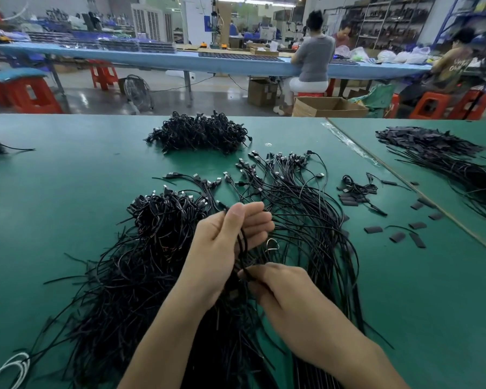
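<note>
Black cable (243, 242) sits centre frame over the loose heap (314, 228), left hand (225, 245) gripping its upper end at 11 o'clock, right hand (286, 299) pinching the lower run at 5 o'clock, probably stretched taut for winding like the coiled pile (199, 134) at 12 o'clock on the table (68, 178).

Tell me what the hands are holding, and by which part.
Both hold one thin black cable partway along its length: the left hand under its thumb, the right hand pinching it just below. Its ends are hidden.
</note>
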{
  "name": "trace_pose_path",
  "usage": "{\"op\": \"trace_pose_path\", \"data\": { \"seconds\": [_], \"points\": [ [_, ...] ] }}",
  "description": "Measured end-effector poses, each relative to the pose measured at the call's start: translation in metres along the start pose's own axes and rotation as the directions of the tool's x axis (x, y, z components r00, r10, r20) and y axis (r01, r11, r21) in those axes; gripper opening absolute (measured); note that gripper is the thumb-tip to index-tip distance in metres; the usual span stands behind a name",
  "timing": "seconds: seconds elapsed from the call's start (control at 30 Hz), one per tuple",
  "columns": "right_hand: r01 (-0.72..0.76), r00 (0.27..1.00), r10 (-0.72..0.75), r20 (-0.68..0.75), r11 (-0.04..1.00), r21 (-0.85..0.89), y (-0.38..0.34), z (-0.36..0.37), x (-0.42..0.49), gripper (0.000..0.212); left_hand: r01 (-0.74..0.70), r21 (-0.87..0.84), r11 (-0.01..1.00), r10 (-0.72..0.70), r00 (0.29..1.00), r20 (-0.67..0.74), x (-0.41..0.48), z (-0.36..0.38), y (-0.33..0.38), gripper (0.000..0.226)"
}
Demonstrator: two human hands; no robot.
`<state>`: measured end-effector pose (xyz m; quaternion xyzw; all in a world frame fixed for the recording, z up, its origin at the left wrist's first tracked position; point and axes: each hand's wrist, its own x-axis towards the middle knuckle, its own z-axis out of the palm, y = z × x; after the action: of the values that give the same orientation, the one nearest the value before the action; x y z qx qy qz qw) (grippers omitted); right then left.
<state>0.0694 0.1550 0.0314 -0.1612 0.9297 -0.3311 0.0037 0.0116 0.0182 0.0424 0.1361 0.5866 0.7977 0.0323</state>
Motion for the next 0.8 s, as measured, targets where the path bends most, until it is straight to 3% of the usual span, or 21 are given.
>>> {"op": "trace_pose_path", "data": {
  "seconds": [0.1,0.2,0.27,0.37,0.57,0.8],
  "points": [
    [0.081,0.997,-0.081,0.002,0.995,-0.057,-0.006,-0.010,-0.001,0.020,-0.070,0.376,0.924,0.077,0.997,-0.005,0.000,0.001,-0.005,0.031],
    [0.166,0.975,-0.174,-0.137,0.984,-0.073,-0.005,-0.026,-0.001,0.017,-0.018,0.661,0.750,-0.064,0.993,0.100,-0.003,0.000,-0.006,0.042],
    [0.167,0.948,-0.169,-0.271,0.986,-0.029,0.000,-0.035,-0.001,0.009,0.085,0.597,0.798,-0.233,0.957,0.174,-0.006,0.002,-0.001,0.058],
    [0.173,0.926,-0.101,-0.364,0.970,0.170,0.009,-0.040,0.002,0.017,0.222,0.472,0.853,-0.389,0.873,0.293,-0.012,0.004,0.009,0.069],
    [0.183,0.983,-0.138,-0.123,0.811,0.555,0.019,-0.044,0.002,0.009,0.216,0.371,0.903,-0.387,0.784,0.486,-0.013,-0.004,0.016,0.061],
    [0.145,0.984,-0.074,-0.164,0.867,0.478,0.022,-0.045,0.006,0.006,0.270,0.353,0.896,-0.406,0.821,0.402,-0.012,-0.001,0.006,0.054]
  ]
}}
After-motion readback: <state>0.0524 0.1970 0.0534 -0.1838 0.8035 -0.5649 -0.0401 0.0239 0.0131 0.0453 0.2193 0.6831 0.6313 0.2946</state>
